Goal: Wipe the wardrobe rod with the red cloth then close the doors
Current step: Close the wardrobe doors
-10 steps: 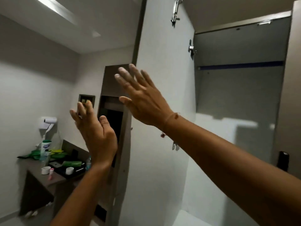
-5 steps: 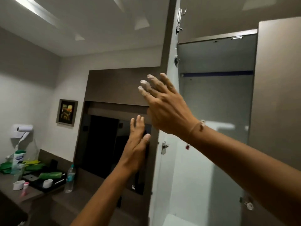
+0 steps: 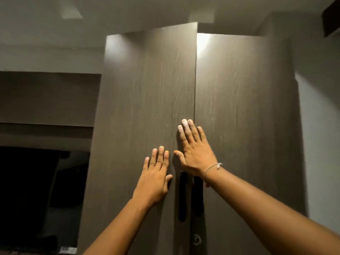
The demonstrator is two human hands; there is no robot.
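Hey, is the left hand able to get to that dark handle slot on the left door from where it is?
Probably yes. The left hand lies flat on the left door, and the dark handle slot sits just beside its thumb, with nothing between them. The right hand rests higher up.

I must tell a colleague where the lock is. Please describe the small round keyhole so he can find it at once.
Start at the tall brown wardrobe, where its two doors meet. Below the right hand run two dark vertical handle slots. The keyhole sits under them: the only round, metallic thing there.
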